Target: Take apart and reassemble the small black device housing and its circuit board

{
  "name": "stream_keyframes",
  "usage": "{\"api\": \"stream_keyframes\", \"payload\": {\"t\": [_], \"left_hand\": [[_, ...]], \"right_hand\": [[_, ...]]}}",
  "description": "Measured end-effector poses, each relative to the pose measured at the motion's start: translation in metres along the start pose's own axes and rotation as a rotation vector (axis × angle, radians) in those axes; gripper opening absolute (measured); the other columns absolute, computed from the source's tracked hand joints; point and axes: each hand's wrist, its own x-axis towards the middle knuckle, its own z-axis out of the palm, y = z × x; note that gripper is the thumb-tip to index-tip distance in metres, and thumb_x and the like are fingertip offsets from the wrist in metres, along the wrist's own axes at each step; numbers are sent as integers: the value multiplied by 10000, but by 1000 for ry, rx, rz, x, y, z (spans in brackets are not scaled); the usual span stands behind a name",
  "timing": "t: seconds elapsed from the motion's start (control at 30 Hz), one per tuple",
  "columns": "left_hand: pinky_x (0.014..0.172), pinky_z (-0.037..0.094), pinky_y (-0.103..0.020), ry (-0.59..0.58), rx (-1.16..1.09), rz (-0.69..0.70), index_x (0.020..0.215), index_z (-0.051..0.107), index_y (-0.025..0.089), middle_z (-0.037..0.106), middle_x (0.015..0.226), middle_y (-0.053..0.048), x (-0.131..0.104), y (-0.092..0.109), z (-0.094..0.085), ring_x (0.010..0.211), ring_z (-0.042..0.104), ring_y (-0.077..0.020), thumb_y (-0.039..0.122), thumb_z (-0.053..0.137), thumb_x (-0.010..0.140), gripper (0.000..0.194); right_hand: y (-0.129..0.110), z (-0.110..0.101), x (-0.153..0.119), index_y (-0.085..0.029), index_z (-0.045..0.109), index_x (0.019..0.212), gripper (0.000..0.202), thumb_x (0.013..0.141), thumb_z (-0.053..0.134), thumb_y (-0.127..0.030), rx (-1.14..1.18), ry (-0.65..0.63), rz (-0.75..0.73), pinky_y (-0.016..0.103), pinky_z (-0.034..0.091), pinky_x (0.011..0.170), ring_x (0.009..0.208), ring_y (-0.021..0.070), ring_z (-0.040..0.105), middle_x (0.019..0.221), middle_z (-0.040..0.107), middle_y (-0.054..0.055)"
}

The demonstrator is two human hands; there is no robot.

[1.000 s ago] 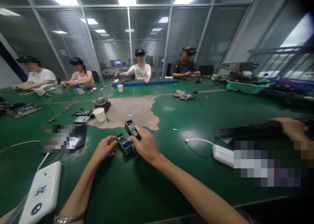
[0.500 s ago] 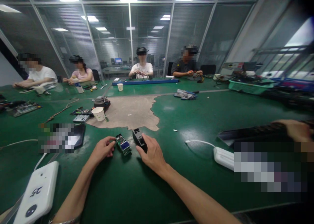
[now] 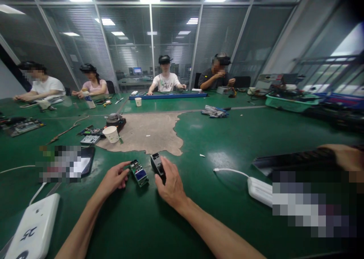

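A green circuit board (image 3: 139,173) with a small blue display lies on the green table in front of me. My left hand (image 3: 115,178) is at its left side, index finger stretched to the board's upper edge and the other fingers loosely bent; whether the finger presses on it is hard to see. Just right of the board, my right hand (image 3: 170,181) grips a black plastic housing (image 3: 157,164), thumb on the near side and fingers over its right side. The housing's lower part is hidden by that hand.
A paper cup (image 3: 110,134) stands at the left beside electronic parts. White power banks lie at the near left (image 3: 34,227) and at the right (image 3: 260,191). A person's hand (image 3: 342,156) rests by a dark panel at right. Gloves (image 3: 214,111) lie farther back; co-workers sit opposite.
My hands, the board and the housing keep nearly the same arrangement; the view has shifted slightly. Across the table, the middle co-worker's hands have moved apart, and the right one has raised a hand.
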Motion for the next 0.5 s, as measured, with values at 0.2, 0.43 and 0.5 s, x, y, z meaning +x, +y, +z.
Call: {"api": "stream_keyframes", "payload": {"t": [0.2,0.43,0.5], "left_hand": [[394,407,-195,21,-13,0,1315,438,158,572,640,15,0,0,0,440,561,-110,463,481,813,588],[393,404,-197,66,22,31,1271,492,167,564,585,29,-3,3,2,424,562,-118,437,460,813,532],[396,407,-200,66,46,43,1256,507,162,558,556,32,-4,4,2,420,565,-125,428,453,815,518]], "right_hand": [[5,1,-1,-140,316,1397,587,843,474,-255,-44,14,48,471,365,998,1137,264,481,1258,518,134],[9,4,-3,-169,387,1360,531,853,482,-293,-86,-3,82,480,400,935,1051,275,523,1181,574,125],[10,5,-2,-171,396,1353,503,872,461,-299,-63,-4,87,457,412,928,1043,260,527,1187,574,118]]}}
